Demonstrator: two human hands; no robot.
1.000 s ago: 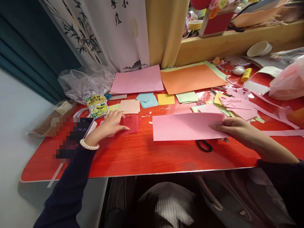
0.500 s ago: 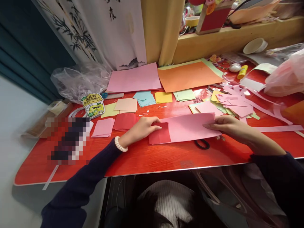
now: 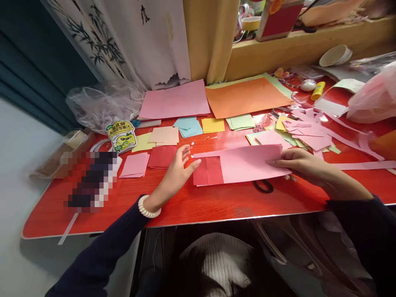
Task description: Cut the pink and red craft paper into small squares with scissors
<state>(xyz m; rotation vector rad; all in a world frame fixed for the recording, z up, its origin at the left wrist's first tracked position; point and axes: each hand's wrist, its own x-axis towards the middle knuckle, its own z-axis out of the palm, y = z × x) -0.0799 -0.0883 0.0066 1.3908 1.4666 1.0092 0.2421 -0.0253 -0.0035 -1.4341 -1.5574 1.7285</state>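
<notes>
A long pink sheet (image 3: 247, 163) lies on the red table (image 3: 192, 202) in front of me. A small red paper square (image 3: 208, 171) rests on its left end. My left hand (image 3: 177, 169) hovers just left of the red square, fingers spread and open, fingertips almost at the sheet's left edge. My right hand (image 3: 297, 163) pinches the pink sheet's right edge, thumb on top. Black scissor handles (image 3: 264, 186) stick out from under the sheet.
Small stacks of red (image 3: 161, 156), pink (image 3: 135, 165), beige, blue, yellow and green squares lie behind. Large pink (image 3: 176, 101) and orange (image 3: 247, 97) sheets sit at the back. Pink scraps (image 3: 309, 132) pile at right. A phone (image 3: 93, 181) and a plastic bag (image 3: 102, 105) are at left.
My left hand carried a red square from the red stack onto the pink sheet's left end, then let go and drew back slightly with fingers spread. The right hand kept holding the sheet.
</notes>
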